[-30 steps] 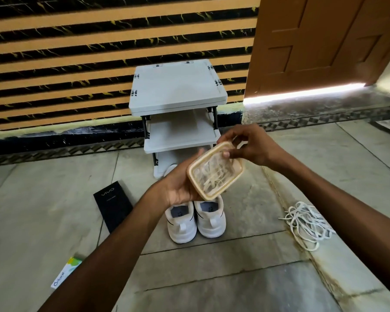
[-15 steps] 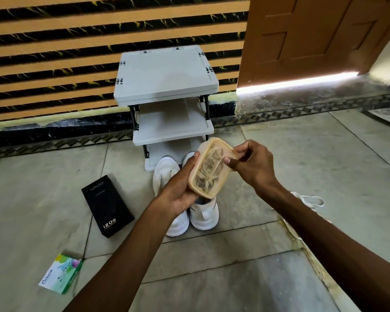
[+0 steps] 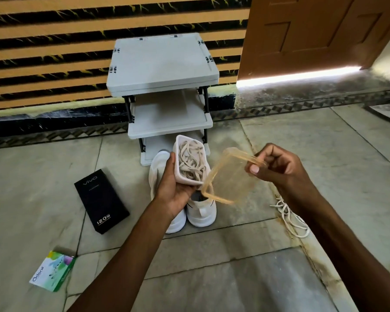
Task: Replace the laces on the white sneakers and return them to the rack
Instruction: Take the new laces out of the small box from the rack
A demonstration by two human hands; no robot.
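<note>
Two hands are at work over the floor (image 3: 234, 278), which is laid in big, pale, smooth stone tiles. The left hand (image 3: 173, 190) cups and grips one small white container (image 3: 177, 154), a rounded rectangular plastic tub, and inside it lies a tangle of flat cream laces (image 3: 191, 161); how many I cannot count. The right hand (image 3: 277, 167) pinches one lid (image 3: 230, 176) by its rim between thumb and curled fingers. The lid is thin, see-through amber plastic, off the tub and tilted, its lower corner just beside the tub's near end. Under the hands stands one pair of white sneakers (image 3: 202, 213), two shoes side by side on the tiles, heels toward the person, toes close against the foot of the rack (image 3: 162, 61). That rack has three flat grey plastic shelves, one above another on thin black posts, backed against a wall (image 3: 50, 52) of orange and black stripes. To the right of the shoes lies one loose heap of white cord-like laces (image 3: 291, 217), partly hidden by the right forearm. To the left lies one matte black oblong box (image 3: 100, 199), and nearer the person one small green-and-white carton (image 3: 52, 271). One brown panelled door (image 3: 313, 30) stands at the far right.
</note>
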